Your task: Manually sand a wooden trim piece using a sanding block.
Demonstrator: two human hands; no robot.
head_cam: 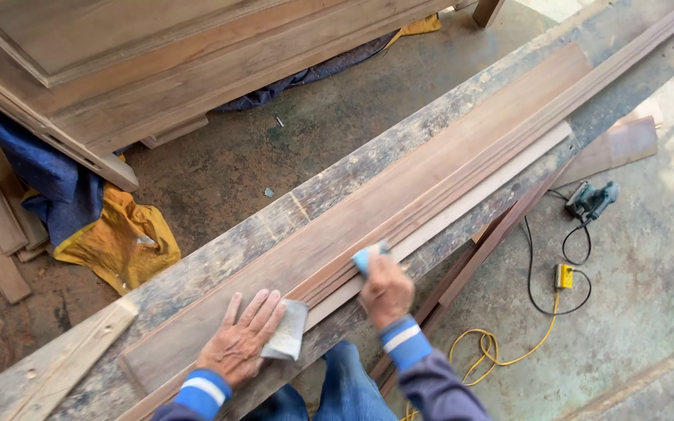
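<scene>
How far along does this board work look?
Done: hard to tell; the long brown board shows no clear finished stretch. In hand: the right hand presses a blue tool at its near edge, while the left hand lies flat beside a grey sheet. Left: apparently the length beyond.

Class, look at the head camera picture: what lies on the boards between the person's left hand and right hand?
In the head view, a grey sheet of sandpaper lies under the left hand's thumb edge; bare boards fill the gap to the right hand.
</scene>
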